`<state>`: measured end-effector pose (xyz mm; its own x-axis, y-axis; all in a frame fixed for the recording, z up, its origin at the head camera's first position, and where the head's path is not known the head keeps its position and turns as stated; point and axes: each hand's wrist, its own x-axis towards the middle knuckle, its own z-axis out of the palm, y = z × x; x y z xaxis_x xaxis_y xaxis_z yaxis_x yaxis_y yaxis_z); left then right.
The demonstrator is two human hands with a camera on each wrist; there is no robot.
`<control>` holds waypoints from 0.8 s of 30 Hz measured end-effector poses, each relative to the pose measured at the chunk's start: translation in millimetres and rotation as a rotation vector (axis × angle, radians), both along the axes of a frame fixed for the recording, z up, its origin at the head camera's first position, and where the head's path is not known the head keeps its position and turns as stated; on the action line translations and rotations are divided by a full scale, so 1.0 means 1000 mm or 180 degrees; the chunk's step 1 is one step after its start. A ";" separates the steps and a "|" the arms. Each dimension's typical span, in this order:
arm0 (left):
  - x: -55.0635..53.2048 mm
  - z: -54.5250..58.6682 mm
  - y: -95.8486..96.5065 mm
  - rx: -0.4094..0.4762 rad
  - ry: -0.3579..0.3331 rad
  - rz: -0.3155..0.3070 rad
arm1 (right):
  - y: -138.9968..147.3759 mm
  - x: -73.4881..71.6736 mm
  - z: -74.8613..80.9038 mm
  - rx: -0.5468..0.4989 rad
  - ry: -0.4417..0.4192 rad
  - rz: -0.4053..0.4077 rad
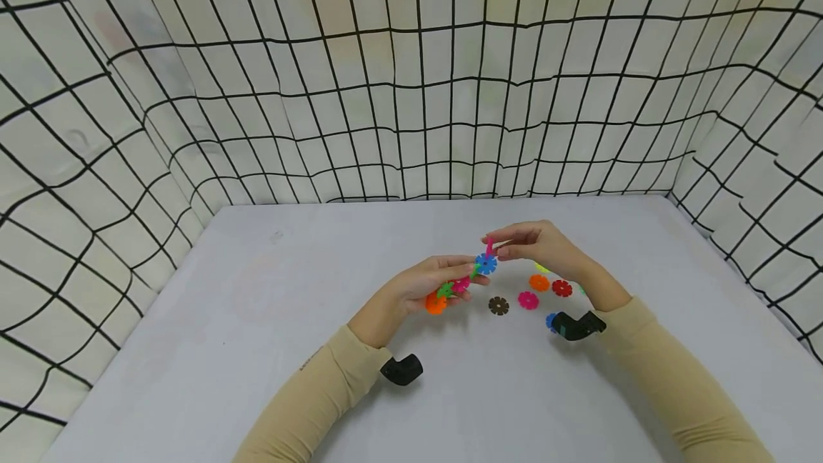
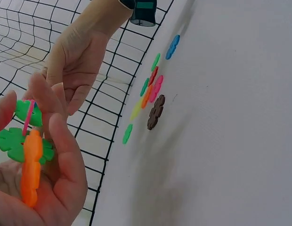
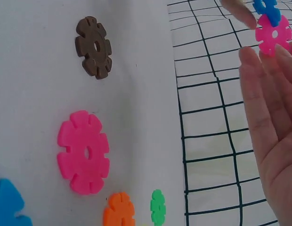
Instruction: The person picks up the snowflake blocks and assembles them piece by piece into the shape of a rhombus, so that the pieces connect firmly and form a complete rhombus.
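Observation:
My left hand [image 1: 431, 281] holds a chain of notched, flower-shaped plastic discs above the table. An orange disc [image 1: 436, 304] hangs at its near end, then come green [image 1: 446, 290], pink [image 1: 460, 284] and green, with a blue disc [image 1: 486, 263] at the far end. Between the thumb and fingers of my right hand [image 1: 536, 241] is a pink disc [image 3: 273, 34], pinched by its edge. Its other edge meets the blue disc [image 3: 267, 8] in the right wrist view. Part of the chain is hidden behind my left fingers.
Loose discs lie flat on the white table [image 1: 257, 349] under and near my right hand: brown [image 1: 499, 306], pink [image 1: 529, 300], orange [image 1: 539, 283], red [image 1: 562, 288], blue [image 1: 551, 322] and several green or yellow ones. Black netting [image 1: 450, 91] borders the table's back and sides.

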<state>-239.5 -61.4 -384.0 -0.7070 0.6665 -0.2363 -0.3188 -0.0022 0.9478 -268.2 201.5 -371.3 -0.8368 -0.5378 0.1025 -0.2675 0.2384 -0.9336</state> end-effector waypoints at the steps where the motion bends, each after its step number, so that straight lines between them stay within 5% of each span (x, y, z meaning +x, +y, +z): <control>1: 0.000 0.000 -0.001 -0.0013 0.0020 -0.0001 | 0.001 -0.001 0.000 0.0039 0.0016 0.0003; 12: -0.002 -0.002 -0.004 -0.0121 0.0071 0.0142 | 0.017 -0.013 -0.005 0.0390 0.0203 -0.0538; 19: -0.003 -0.002 -0.005 -0.0015 0.0009 0.0194 | 0.025 -0.022 -0.012 0.1506 0.0346 -0.0869; 24: -0.003 -0.002 -0.006 0.0041 0.0061 0.0147 | 0.027 -0.032 -0.016 0.2125 0.0154 -0.0841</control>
<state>-242.2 -67.3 -386.2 -0.7415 0.6359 -0.2140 -0.2998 -0.0287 0.9536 -300.5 228.9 -387.5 -0.9505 -0.2787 -0.1372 -0.1595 0.8168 -0.5544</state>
